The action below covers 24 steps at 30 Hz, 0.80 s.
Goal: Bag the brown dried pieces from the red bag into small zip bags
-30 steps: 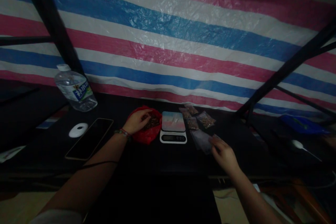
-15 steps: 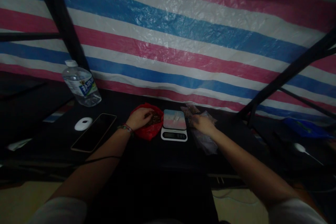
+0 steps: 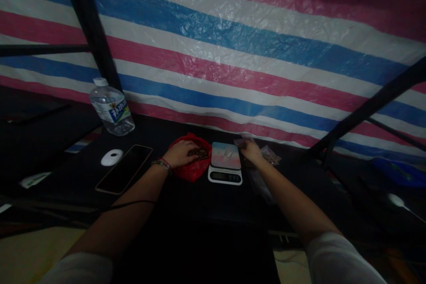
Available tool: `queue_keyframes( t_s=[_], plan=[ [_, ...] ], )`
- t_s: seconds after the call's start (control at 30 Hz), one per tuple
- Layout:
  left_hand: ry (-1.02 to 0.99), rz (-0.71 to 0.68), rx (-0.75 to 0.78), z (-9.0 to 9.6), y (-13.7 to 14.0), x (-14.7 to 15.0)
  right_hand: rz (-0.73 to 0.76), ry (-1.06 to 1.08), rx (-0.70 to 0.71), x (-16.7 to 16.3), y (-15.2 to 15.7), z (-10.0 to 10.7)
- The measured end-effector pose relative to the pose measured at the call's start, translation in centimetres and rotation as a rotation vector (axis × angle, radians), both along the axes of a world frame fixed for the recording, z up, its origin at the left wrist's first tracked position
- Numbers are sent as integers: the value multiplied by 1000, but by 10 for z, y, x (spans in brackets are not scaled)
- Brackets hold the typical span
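My left hand [image 3: 181, 154] lies flat on a red plastic bag [image 3: 190, 172], its fingers stretched towards the small brown pieces [image 3: 199, 154] inside. These look like dried beans or seeds, too dark to tell. Right of the bag is a white digital scale [image 3: 225, 176] with a shiny plate; its display is unreadable. Beyond the scale's right side, my right hand [image 3: 252, 151] is closed at the fingertips on a small clear plastic bag [image 3: 246, 136], partly hidden by the hand. Another small clear bag with brown bits [image 3: 271, 156] lies beside that wrist, and an empty-looking clear bag [image 3: 261, 186] is under the forearm.
On the dark table [image 3: 186, 208] a phone [image 3: 124, 171] and a white oval case [image 3: 112, 157] lie to the left, with a clear labelled bottle [image 3: 113, 108] behind. Dark metal posts [image 3: 96, 31] flank a striped plastic sheet [image 3: 213, 49]. A blue item [image 3: 396, 172] lies far right.
My right hand has moved left and farther away, onto the far small bag. The fingers of my left hand have straightened over the red bag. The view has shifted slightly.
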<state>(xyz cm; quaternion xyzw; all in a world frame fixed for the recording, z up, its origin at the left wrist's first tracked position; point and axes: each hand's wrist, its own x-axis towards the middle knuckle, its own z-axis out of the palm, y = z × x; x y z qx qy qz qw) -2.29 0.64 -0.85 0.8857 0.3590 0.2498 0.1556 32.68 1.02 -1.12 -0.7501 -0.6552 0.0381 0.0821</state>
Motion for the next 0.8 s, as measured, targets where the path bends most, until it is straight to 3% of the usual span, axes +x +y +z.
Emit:
queue_keyframes(
  t_s=[0.1,0.23,0.33,0.43,0.63,0.8],
  plan=[
    [7,22,31,-2,4,1,-29,96,120,7,-1,0],
    [-10,181,126,-2,5,2,-71,232,347,8,-1,9],
    [19,273,206,3,1,0,-51,444,620,-8,-4,26],
    [85,228,184,6,-3,0,90,755,810,-41,-15,43],
    [147,42,103,1,-5,2,305,988,786,-115,-36,48],
    [130,105,49,-5,-3,1,328,1010,737,-148,-36,35]
  ],
)
